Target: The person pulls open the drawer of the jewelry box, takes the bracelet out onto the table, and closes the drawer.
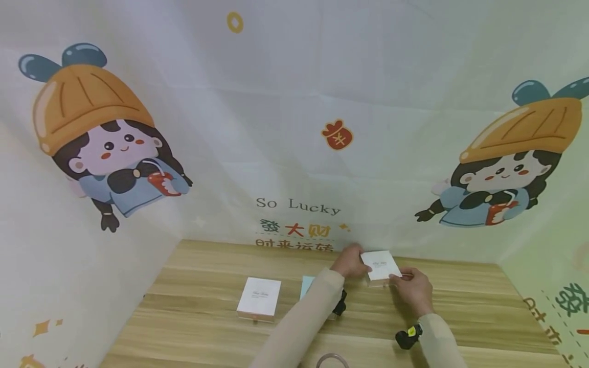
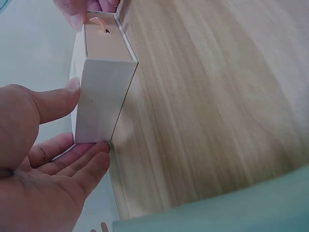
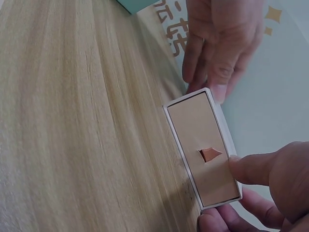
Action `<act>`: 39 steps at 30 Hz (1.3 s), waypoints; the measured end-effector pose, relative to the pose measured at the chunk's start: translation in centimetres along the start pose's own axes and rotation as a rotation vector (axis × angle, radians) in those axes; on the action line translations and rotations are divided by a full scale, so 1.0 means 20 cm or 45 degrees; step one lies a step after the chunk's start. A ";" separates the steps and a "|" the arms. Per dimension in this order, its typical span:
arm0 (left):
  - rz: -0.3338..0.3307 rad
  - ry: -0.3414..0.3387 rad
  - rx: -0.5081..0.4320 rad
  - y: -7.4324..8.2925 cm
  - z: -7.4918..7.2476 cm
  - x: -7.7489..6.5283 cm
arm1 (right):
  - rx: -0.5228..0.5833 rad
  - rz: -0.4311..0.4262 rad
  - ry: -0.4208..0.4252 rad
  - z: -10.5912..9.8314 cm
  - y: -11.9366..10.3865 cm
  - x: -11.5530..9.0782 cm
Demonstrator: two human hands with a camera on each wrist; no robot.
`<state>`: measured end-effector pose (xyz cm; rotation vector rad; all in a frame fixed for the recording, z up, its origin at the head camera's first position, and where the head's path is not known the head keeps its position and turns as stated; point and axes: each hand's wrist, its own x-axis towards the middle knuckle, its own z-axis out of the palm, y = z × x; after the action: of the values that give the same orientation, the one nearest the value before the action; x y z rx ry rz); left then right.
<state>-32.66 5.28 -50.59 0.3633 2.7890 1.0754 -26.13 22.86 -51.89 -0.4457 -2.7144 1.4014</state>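
Item in hand: one small white box, being held at the far side of the wooden table, right of centre, close to the printed cloth wall. Whether its underside is touching the table cannot be told.

Left hand: gripping the box at its left and far sides, thumb lying on the top edge, fingers reaching behind. Right hand: pinching the near right corner, thumb on the top edge, fingers beneath.

Step, as judged: the box is apparently being placed or squared up at the far side. The next move is probably calling for a level, even set-down, then a loosening of both hands without nudging the box.

Appearance: flat, square-cornered white sleeve; small dark lettering showing on top, too fine to read; beige drawer front sitting just within the rim, seemingly closed; orange-brown pull tab poking out of a slit.

Also listed: a second white box, lying left and nearer, well apart; a pale blue box, lying between the two, the left sleeve partly covering it.
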 end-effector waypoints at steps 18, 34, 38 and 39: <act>0.047 0.130 0.093 -0.02 -0.01 -0.18 | 0.034 -0.125 -0.109 0.00 0.05 0.06; -0.033 0.138 0.158 0.03 0.03 -0.34 | -0.043 -0.247 -0.348 -0.05 0.06 0.14; -0.034 0.105 0.111 0.05 0.04 -0.38 | -0.037 -0.258 -0.383 -0.05 0.06 0.14; -0.032 0.096 0.110 0.05 0.05 -0.39 | -0.032 -0.263 -0.392 -0.05 0.06 0.14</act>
<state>-24.74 4.46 -50.35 0.3022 2.9052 0.9862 -28.33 25.00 -52.52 0.0578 -2.9088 1.4874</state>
